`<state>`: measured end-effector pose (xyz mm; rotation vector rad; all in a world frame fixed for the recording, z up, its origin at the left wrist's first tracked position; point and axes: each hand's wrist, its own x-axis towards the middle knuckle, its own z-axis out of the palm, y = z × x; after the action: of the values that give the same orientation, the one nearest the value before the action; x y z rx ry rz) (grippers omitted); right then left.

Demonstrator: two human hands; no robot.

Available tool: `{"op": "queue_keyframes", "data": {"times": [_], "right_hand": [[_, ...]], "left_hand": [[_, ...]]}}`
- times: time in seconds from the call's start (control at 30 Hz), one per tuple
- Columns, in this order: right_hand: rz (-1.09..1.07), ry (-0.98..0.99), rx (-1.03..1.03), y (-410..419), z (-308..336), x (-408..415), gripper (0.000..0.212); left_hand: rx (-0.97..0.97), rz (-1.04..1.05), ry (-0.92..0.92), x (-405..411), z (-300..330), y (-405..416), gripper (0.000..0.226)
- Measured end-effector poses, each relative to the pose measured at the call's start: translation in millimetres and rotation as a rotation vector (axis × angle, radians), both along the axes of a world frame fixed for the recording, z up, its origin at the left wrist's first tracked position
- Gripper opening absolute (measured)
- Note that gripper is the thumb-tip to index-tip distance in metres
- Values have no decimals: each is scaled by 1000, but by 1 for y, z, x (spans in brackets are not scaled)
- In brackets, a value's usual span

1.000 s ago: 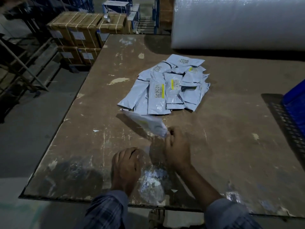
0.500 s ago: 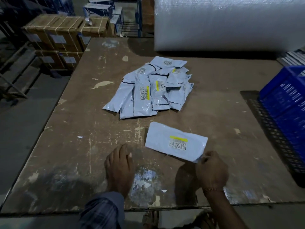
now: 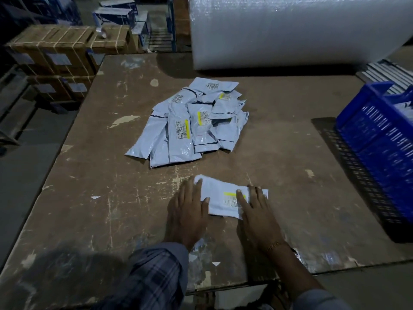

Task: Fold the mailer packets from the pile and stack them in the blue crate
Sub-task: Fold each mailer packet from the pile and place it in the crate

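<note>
Single mailer packet [image 3: 220, 198] flat on worn table [image 3: 290, 153], near front edge; left hand [image 3: 187, 211] pressing its left end, right hand [image 3: 257, 218] its right end, fingers of both spread flat, gripping nothing; fold apparently not yet made; pile [image 3: 190, 124] just beyond, many packets left; blue crate [image 3: 380, 139] at right, pale packets seemingly inside; yellow-striped barcode labels, text unreadable.

We see a person with two bare hands. The left hand [image 3: 186, 217] comes out of a long plaid sleeve [image 3: 156, 271] in dark blue and grey checks. The right hand [image 3: 257, 218] wears a thin gold-coloured bracelet [image 3: 276, 245] at the wrist, with a plain greyish sleeve [image 3: 317, 299] pushed far up the forearm.
</note>
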<state>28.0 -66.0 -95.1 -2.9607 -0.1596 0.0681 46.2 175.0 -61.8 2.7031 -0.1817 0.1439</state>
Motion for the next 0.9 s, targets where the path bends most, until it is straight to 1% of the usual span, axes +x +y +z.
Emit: {"op": "queue_keyframes", "data": {"times": [0.07, 0.1, 0.17, 0.23, 0.43, 0.67, 0.9], "right_hand": [[56, 4, 36, -7, -1, -2, 65], [40, -5, 64, -7, 0, -1, 62], [-56, -31, 74, -2, 1, 7, 60], [-129, -62, 47, 7, 3, 18, 63], [-119, -100, 21, 12, -1, 28, 61], [-98, -99, 16, 12, -2, 35, 63], [-89, -98, -6, 13, -1, 38, 62]], "left_hand": [[47, -116, 19, 11, -3, -11, 62], [74, -178, 39, 17, -9, -15, 64], [136, -285, 85, 26, -23, -22, 70], [188, -336, 81, 30, -34, -25, 70], [221, -351, 33, 29, -35, -24, 63], [343, -320, 75, 29, -33, -27, 62], [284, -302, 94, 31, -36, -27, 60]]}}
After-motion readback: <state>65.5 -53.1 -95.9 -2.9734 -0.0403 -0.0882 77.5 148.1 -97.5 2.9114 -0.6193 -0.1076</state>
